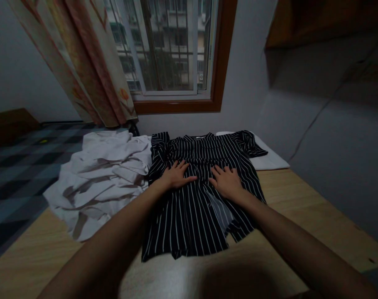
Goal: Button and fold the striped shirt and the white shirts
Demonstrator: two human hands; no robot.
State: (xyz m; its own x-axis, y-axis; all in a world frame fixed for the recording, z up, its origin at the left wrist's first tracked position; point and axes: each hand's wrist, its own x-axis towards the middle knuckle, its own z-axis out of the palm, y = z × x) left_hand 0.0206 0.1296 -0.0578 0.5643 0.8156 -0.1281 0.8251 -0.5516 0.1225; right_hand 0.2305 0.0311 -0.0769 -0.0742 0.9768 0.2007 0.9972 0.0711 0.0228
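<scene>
A black shirt with white stripes [189,216] lies spread on the wooden table, its collar toward the window and its hem toward me. My left hand [176,176] rests on the left half of the shirt with fingers spread. On the right half my right hand [227,181] lies flat, its fingers apart. Neither hand grips the cloth. The short sleeves stick out at both upper sides, the left one bunched. Near the lower right the front placket gapes, and the grey inner side shows there.
Left of the shirt is a heap of crumpled white cloth [104,174]. A flat white piece [271,161] lies partly beneath the right sleeve. The table [301,199] meets a wall at the right. A checkered bed [17,166], curtain [92,62] and window [173,50] are beyond.
</scene>
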